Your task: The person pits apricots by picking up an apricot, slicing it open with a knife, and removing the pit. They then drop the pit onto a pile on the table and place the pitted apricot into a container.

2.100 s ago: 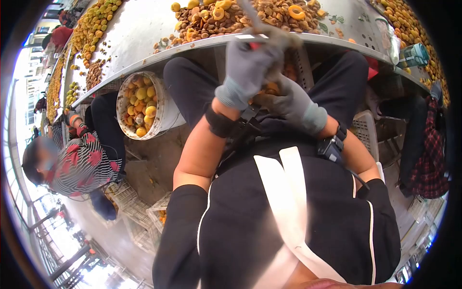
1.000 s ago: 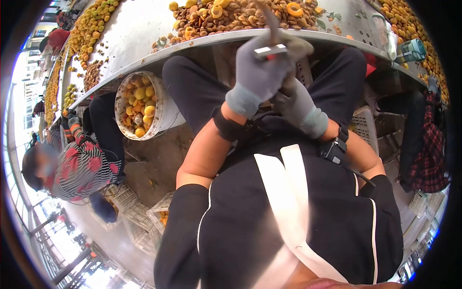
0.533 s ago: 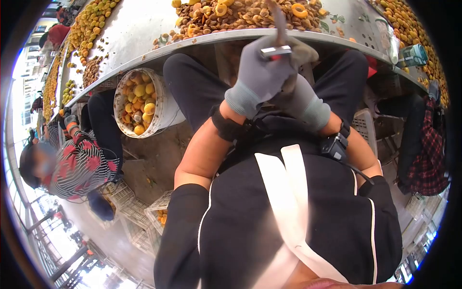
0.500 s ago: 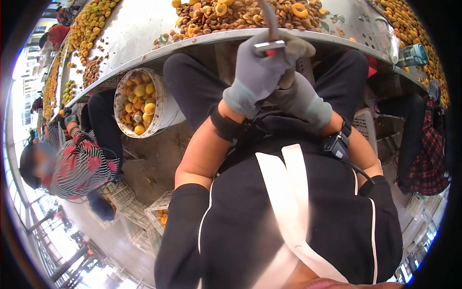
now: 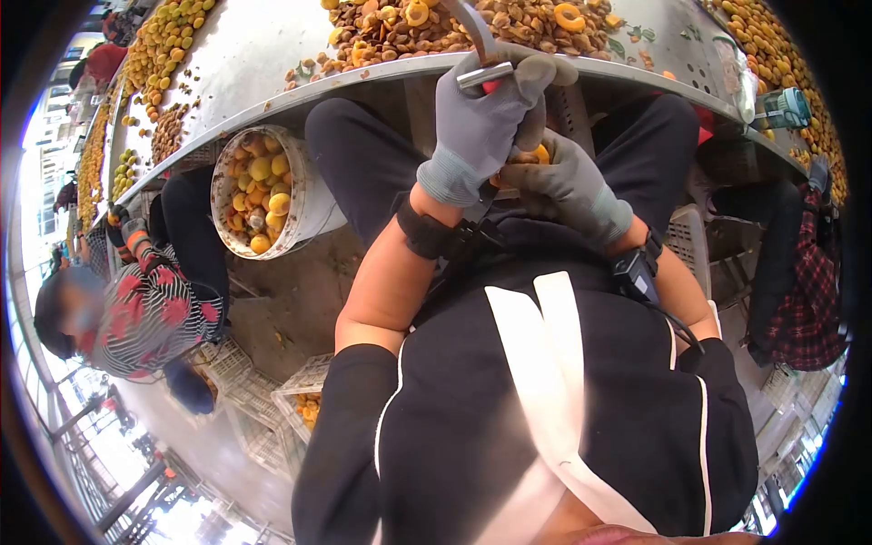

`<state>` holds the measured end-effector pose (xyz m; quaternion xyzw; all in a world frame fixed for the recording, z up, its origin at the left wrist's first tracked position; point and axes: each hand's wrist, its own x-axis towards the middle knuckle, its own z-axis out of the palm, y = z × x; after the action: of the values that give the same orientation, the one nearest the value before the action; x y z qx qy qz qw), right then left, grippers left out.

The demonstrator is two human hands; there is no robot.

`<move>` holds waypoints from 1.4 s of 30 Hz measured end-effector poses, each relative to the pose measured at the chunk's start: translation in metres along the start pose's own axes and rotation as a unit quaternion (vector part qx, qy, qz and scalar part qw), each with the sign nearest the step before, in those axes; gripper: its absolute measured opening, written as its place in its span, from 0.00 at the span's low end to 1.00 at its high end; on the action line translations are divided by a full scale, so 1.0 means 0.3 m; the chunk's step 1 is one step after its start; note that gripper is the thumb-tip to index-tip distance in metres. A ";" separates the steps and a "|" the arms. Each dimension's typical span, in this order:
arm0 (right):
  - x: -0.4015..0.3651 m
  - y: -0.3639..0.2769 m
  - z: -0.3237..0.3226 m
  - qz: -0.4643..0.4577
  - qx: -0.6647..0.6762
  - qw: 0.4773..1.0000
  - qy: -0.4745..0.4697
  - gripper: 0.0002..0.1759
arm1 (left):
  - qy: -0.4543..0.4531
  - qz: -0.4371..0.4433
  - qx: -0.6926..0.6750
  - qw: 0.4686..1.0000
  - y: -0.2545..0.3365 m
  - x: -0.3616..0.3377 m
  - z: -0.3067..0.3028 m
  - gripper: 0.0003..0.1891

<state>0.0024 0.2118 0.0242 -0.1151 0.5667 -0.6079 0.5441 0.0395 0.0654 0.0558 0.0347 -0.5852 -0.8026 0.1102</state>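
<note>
My left hand (image 5: 477, 127), in a grey work glove, is closed around a knife (image 5: 473, 27). Its curved blade points up and to the left, and a metal collar and a bit of red handle show at the fist. Just below and to the right, my right hand (image 5: 572, 186) wears a similar glove and pinches an orange apricot (image 5: 542, 154), partly hidden by the fingers. The hands are close together over my lap. Beyond them on the table lies a heap of brown pits (image 5: 531, 34) with some apricot pieces among them.
The metal table edge (image 5: 363, 80) curves past my knees. Left of my leg, a white bucket (image 5: 318, 204) holds apricots. Co-workers sit on both sides: a striped sleeve (image 5: 150, 313) left, a plaid sleeve (image 5: 808, 291) right. A teal-lidded container (image 5: 783, 107) stands at the right, and crates (image 5: 304, 386) on the floor.
My hands have drawn slightly apart, and the apricot now shows in my right hand. My left hand has shifted a little left and up, with the knife blade leaning further left.
</note>
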 end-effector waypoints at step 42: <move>0.087 0.068 -0.061 -0.110 -0.235 0.966 -0.016 0.18 | 0.074 -0.021 0.032 0.997 -0.117 0.048 0.018 0.14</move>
<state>-0.0106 0.2061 -0.0108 -0.3108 0.6685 -0.5120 0.4408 0.0198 0.0776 0.0254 0.1100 -0.5999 -0.7808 0.1353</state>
